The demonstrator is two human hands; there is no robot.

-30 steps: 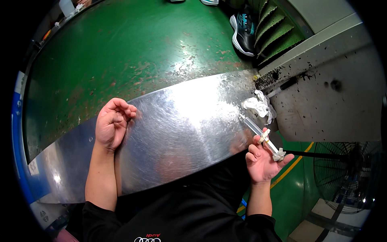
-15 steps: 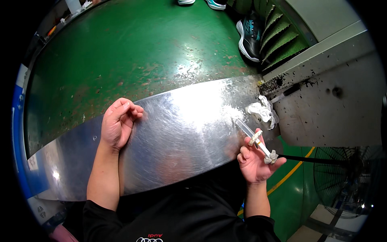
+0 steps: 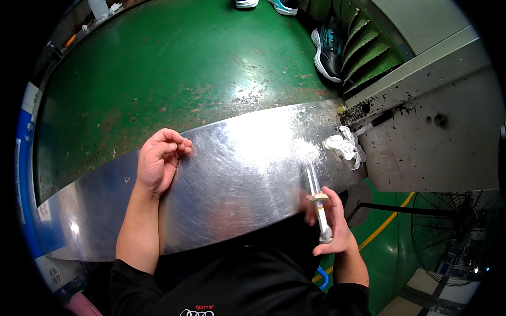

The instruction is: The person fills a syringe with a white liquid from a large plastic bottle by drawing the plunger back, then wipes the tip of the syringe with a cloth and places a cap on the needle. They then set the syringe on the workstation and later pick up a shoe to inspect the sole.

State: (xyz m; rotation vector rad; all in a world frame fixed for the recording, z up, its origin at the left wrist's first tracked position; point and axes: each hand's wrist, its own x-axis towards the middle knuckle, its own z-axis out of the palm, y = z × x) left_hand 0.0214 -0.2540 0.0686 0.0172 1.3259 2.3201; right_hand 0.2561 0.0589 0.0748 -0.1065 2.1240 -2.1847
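Note:
A long shiny metal sheet point(image 3: 237, 174) lies across in front of me. My left hand point(image 3: 158, 163) rests on its far left part with the fingers loosely curled and nothing in them. My right hand point(image 3: 329, 221) is closed around a clear plastic syringe point(image 3: 316, 197) at the sheet's near right edge. The syringe stands almost upright, its tip touching the metal and its plunger end toward my palm. A crumpled white rag point(image 3: 345, 145) lies on the sheet's right end, just beyond the syringe.
Worn green floor point(image 3: 174, 68) spreads behind the sheet. A grey speckled workbench point(image 3: 432, 137) stands at the right, with a dark pen-like tool point(image 3: 371, 122) at its edge. Shoes point(image 3: 329, 47) sit by green steps. A floor fan point(image 3: 448, 231) is at lower right.
My right hand has swung the syringe from a slant pointing up-left to nearly upright and shifted it left along the sheet's edge. My left hand has stayed in place.

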